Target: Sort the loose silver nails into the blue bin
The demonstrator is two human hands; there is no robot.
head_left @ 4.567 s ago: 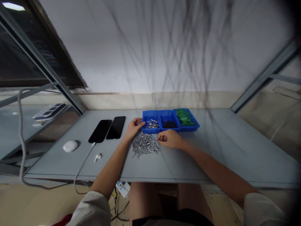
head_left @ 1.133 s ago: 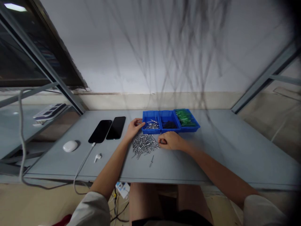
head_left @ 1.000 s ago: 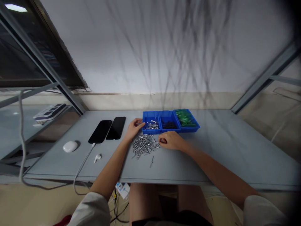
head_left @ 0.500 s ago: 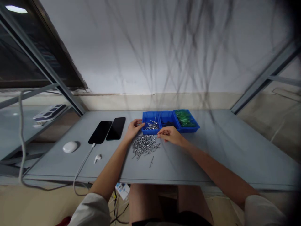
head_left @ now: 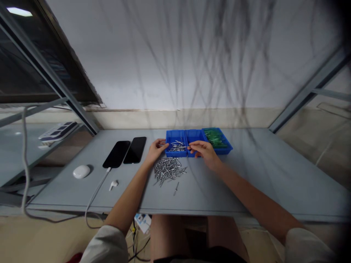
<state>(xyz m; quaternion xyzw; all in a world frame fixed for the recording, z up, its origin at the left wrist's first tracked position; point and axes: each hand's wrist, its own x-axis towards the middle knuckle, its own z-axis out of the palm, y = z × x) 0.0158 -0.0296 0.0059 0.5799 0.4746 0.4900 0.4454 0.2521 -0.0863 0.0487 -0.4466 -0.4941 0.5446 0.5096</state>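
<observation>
My left hand is closed on the left wall of a blue bin, thumb near its rim. Inside that bin lie loose silver blind rivets. My right hand pinches one thin blind rivet between thumb and fingertips, its tip pointing left over the bin. A middle blue bin sits partly behind my right hand, which hides much of its contents. In front of the left bin spreads a pile of blind rivets. A single rivet lies apart, nearer the table's front edge.
A third blue bin at the right holds green pieces. To the left are two black phones, a white charging cable, a white earbud and a white rounded case. A wall stands behind the table.
My right hand has risen from the pile's edge to above the bins, with a rivet in its fingertips. My left hand stays at the left bin's wall.
</observation>
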